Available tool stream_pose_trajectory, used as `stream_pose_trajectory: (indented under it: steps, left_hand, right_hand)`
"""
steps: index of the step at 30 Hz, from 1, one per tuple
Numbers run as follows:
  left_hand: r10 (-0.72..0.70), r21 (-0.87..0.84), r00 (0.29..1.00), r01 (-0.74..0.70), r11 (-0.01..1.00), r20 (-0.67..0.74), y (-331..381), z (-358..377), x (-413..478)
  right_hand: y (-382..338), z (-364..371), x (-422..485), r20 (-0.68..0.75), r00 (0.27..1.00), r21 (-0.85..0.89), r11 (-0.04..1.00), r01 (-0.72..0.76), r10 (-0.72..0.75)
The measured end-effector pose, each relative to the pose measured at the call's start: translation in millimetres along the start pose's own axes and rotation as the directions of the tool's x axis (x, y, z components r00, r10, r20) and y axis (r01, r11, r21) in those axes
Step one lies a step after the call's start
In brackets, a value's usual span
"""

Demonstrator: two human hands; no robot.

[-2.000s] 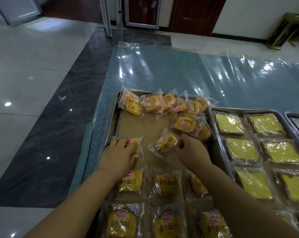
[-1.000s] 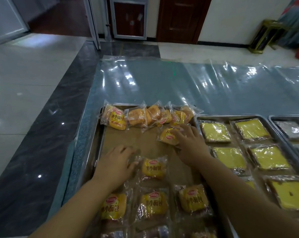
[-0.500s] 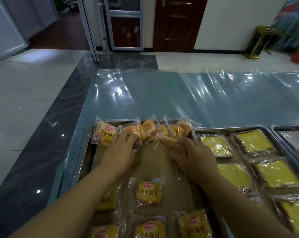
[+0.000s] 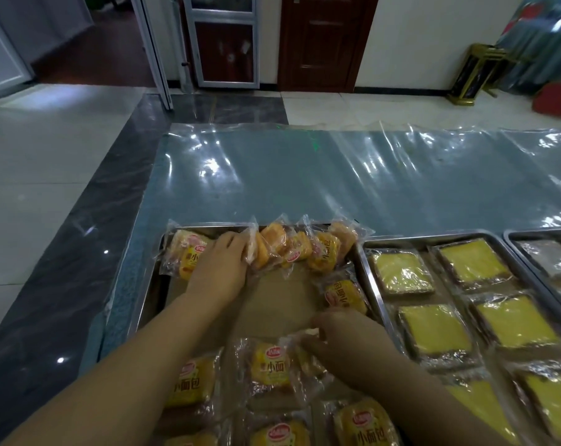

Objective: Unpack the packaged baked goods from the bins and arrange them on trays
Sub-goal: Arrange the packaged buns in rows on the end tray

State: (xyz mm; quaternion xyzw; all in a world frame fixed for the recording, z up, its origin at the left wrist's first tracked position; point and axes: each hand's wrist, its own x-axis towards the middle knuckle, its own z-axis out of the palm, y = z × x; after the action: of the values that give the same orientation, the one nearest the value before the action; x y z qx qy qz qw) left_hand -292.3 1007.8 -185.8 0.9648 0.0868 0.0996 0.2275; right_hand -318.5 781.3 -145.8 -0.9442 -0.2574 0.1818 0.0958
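Clear plastic sheeting [image 4: 337, 181] covers the desk [image 4: 240, 194], and three steel trays sit on it side by side. The left tray [image 4: 134, 304], lined with brown paper, carries the small bun packets.

The left hand [image 4: 218, 272] is stretched to the far row. Its fingers [image 4: 231, 243] lie across the wrappers between the row's leftmost packet [image 4: 184, 252] and a bunched heap [image 4: 305, 249] of five or so overlapping packets just right of the fingertips. I cannot tell whether they grip anything.

The right hand [image 4: 346, 342] is nearer, and its curled fingers [image 4: 327, 323] pinch the crinkled edge of the pinched packet [image 4: 308, 362] lying under them. One lone packet [image 4: 345, 294] lies just beyond those fingers by the tray's right rim. Two flat packets [image 4: 269, 365] lie to their left, and a bottom row [image 4: 366, 423] of three shows nearest of all, partly cut off.

Right of the right hand, the middle tray [image 4: 369, 284] holds six wrapped yellow cake slices [image 4: 433, 329] in two columns. The third tray [image 4: 511, 236], at the far right, shows greyish packets [image 4: 549, 259] that I cannot count.
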Motion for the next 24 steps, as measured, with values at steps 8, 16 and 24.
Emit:
stream_pose_trajectory:
  steps: [8,16,24]
  left_hand:
    - [-0.146,-0.437,0.976,0.062,0.897,-0.162,6,-26,-53]
    - [-0.442,-0.786,0.882,0.387,0.483,0.162,-11,-34,-76]
    - [-0.275,-0.595,0.91,0.412,0.69,0.311,-45,-36,-69]
  right_hand:
    - [18,39,-12,0.086,0.996,-0.062,0.998,0.006,-0.001]
    - [16,48,-23,-0.052,0.969,-0.199,0.949,-0.246,0.24]
    - [11,46,-19,-0.155,0.964,-0.136,0.962,-0.236,0.215]
